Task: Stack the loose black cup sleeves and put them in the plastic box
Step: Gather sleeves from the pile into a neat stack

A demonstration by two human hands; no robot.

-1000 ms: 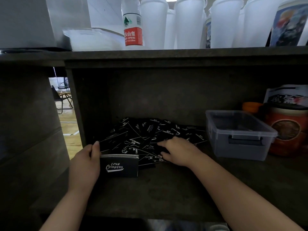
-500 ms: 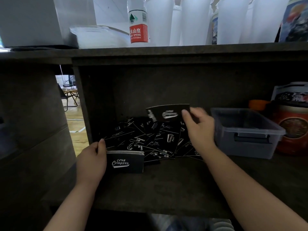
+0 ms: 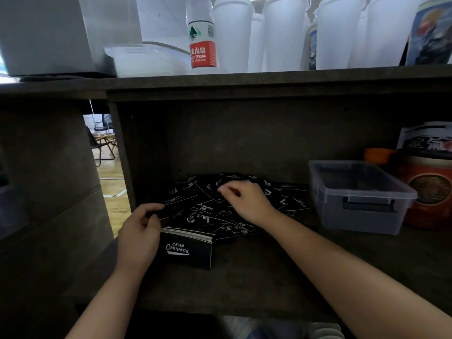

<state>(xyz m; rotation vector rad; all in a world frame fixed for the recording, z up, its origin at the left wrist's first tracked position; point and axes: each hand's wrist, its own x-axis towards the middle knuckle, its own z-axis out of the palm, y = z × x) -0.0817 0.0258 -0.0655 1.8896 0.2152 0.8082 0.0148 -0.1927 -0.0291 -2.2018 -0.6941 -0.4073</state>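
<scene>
Loose black cup sleeves [image 3: 286, 199] lie in a spread pile at the back of the dark lower shelf. A neat stack of black sleeves [image 3: 188, 250] with white "Club Camping" print stands on edge in front of the pile. My left hand [image 3: 139, 236] grips the stack's left end, thumb and forefinger raised over its top. My right hand [image 3: 247, 201] rests on the middle of the pile, its curled fingertips pinching a loose sleeve. The clear plastic box [image 3: 354, 209], with nothing visible inside, stands to the right of the pile.
A red round tin [image 3: 430, 192] and an orange lid sit right behind the box. The shelf top [image 3: 244, 79] hangs low overhead, carrying a water bottle [image 3: 201, 37] and several white cups [image 3: 281, 33]. A wooden side wall [image 3: 122, 155] bounds the compartment on the left.
Half a second ago my right hand held one sleeve lifted above the pile; that sleeve is gone from it, and the hand is back down on the pile. The left hand keeps hold of the stack.
</scene>
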